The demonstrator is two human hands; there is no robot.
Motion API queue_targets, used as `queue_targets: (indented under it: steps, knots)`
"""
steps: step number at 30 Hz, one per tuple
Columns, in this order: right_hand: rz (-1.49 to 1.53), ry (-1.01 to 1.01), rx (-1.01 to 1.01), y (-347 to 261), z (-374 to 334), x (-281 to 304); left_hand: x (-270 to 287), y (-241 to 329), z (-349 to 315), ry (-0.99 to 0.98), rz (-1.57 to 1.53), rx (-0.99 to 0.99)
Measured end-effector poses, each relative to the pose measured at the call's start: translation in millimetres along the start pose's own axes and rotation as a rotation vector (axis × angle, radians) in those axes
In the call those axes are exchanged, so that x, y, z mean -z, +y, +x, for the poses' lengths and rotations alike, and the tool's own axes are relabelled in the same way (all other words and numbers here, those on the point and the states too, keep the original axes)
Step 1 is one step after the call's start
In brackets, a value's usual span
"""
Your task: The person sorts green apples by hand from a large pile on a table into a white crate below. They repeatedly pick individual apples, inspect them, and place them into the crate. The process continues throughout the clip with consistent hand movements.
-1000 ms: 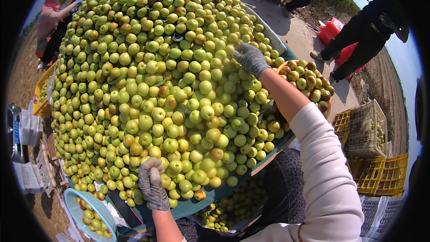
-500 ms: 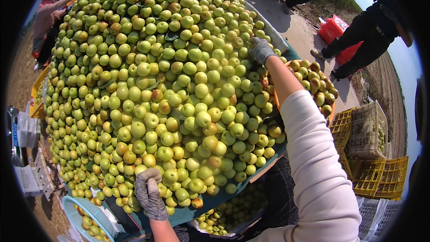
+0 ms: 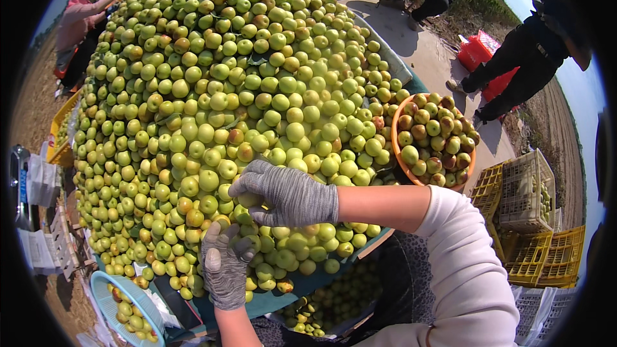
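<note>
In the lower middle of the frame the right hand [image 3: 288, 196] comes in level from the right, its forearm bare between glove and pushed-up sleeve, the back of the hand turned up and the fingertips pointing left. Its fingers are bent toward the thumb, pinching a green fruit [image 3: 249, 200] that shows partly between them. Just below and to the left, the left hand [image 3: 225, 266] rises from the lower edge, fingers half bent and spread apart from the thumb; whether anything rests in its palm I cannot tell. Both gloves are grey, ribbed, streaky knit, and the right sleeve [image 3: 469, 263] is white cloth gathered in soft folds. Under and beyond the hands, a heap of smooth, round fruit [image 3: 193, 90], mostly yellow-green with some reddish blush, fills the centre and upper left. At right of centre an orange tub [image 3: 396, 144] is piled with browner, redder fruit; at lower left a light-blue plastic basket [image 3: 143, 295] contains a few more. At the right edge stand slatted yellow crates [image 3: 565, 254] and a pale crate [image 3: 514, 202] with green fruit visible inside.
</note>
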State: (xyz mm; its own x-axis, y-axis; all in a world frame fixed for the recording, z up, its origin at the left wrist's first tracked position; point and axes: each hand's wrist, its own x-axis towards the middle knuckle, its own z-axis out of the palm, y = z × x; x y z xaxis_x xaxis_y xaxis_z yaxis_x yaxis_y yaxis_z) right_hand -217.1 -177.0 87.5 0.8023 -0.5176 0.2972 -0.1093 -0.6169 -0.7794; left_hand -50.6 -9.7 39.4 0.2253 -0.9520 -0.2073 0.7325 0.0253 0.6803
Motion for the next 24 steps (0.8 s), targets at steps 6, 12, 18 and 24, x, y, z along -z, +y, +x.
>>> queue_targets:
  steps: [6, 12, 18, 24]
  knots:
    - [0.025, -0.01, 0.097, 3.5, 9.5, -49.8, 10.8, 10.1, -2.3, 0.263, -0.183, 0.116]
    - [-0.364, 1.1, -0.746, 149.7, -13.0, 129.4, 30.6, 12.4, -2.5, -0.033, -0.287, 0.041]
    - [-0.505, 0.394, -0.9, 219.9, -66.7, 187.3, 26.7, 6.0, 1.3, -0.031, -0.251, 0.07]
    - [-0.523, 0.142, -0.954, 199.7, -50.6, 182.7, 22.1, 7.5, -0.1, 0.009, -0.142, 0.063]
